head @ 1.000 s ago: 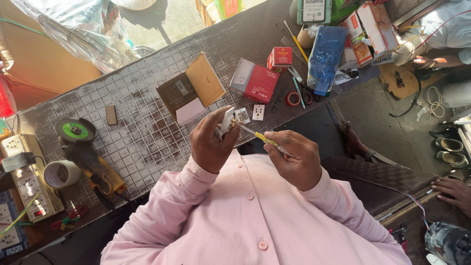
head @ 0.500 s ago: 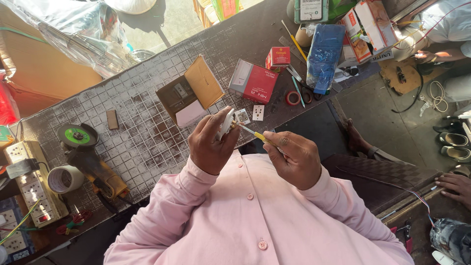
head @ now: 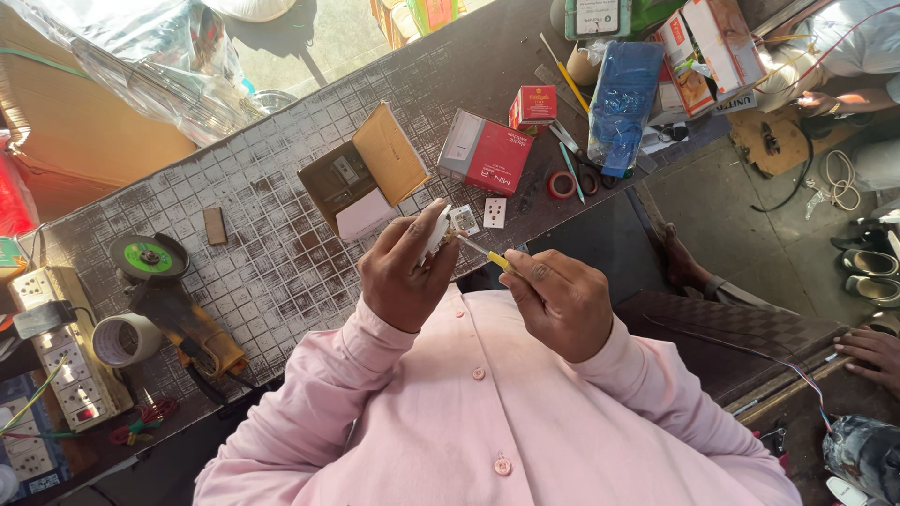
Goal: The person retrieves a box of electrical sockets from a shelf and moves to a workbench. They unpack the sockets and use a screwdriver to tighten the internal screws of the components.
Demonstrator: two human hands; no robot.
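Left hand [head: 405, 276] raised above the tiled counter [head: 272, 253], fingers clamped on a small white switch part [head: 435, 230], right hand [head: 560, 302] gripping a yellow-handled screwdriver [head: 487, 256], tip touching that part.

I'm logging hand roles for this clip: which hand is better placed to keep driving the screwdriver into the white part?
Probably the right hand: its fingers grip the yellow-handled screwdriver, whose tip points into the white part. The left hand is fully taken up holding that part above the tiled counter.
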